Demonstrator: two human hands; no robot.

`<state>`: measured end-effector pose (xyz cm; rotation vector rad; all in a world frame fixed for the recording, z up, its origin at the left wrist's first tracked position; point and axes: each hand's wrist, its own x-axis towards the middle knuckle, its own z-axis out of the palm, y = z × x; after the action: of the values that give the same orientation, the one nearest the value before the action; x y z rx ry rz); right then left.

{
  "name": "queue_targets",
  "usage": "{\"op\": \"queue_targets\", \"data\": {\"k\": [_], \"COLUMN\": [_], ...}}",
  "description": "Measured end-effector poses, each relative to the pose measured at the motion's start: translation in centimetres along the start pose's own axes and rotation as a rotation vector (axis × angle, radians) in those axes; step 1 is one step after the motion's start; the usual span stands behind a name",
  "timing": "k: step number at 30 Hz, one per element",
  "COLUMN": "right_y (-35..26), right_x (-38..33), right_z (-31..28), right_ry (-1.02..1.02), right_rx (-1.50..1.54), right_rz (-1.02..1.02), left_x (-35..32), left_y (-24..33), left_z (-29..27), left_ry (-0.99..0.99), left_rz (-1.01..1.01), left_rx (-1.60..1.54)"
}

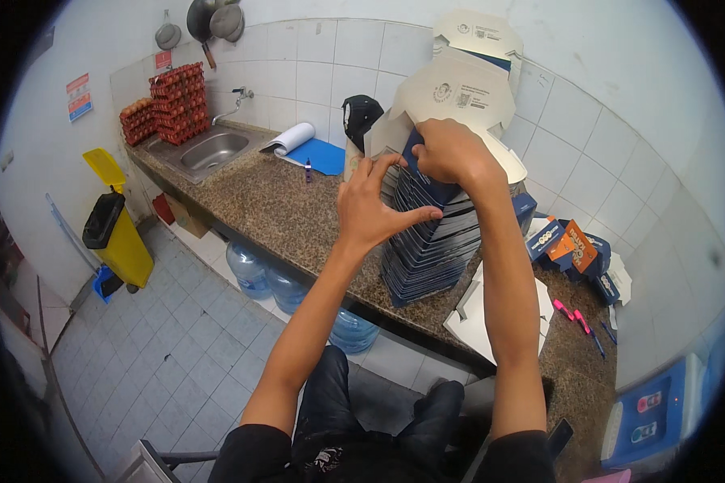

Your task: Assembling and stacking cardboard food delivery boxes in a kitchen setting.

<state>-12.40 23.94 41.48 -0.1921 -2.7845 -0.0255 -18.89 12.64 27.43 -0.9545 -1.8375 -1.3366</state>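
A tall stack of nested dark blue cardboard boxes [428,249] stands on the counter in front of me. My right hand [459,153] is on top of it, its fingers curled down over the topmost blue box [435,187]. At the left side of the stack is my left hand [370,205], with thumb and fingers spread apart; the fingertips are near the upper box's edge, and I cannot tell whether they touch it. Just behind the hands rise large pale cardboard flaps [459,88] with small dark print, leaning near the tiled wall.
Left on the granite counter [242,189] are a sink [215,151], red egg trays [179,105], a blue clipboard [318,155] and a marker [308,171]. Folded boxes [572,245] and pink highlighters [572,314] lie right. Water jugs [286,290] stand below; a yellow bin [125,245] is on the floor.
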Motion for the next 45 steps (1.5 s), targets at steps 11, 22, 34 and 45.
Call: {"op": "queue_targets", "data": {"k": [11,22,34,45], "right_y": [0.7,-0.3,16.5,19.8], "right_x": [0.1,0.6,2.9,3.1], "right_z": [-0.2,3.0,2.0,5.1], "right_ry": [-0.042,-0.126,0.171,0.021], "right_rx": [0.015,0.070,0.211,0.422], "right_rz": [-0.043,-0.093,0.316,0.277], "left_x": [-0.4,-0.8,-2.0,0.0], "left_y": [0.8,-0.1,5.6,2.9], "left_z": [0.0,1.4,1.5,5.9], "left_ry": [-0.024,0.081,0.012,0.173], "left_rz": [-0.038,0.023,-0.022,-0.020], "left_rx": [0.053,-0.002,-0.315,-0.322]}}
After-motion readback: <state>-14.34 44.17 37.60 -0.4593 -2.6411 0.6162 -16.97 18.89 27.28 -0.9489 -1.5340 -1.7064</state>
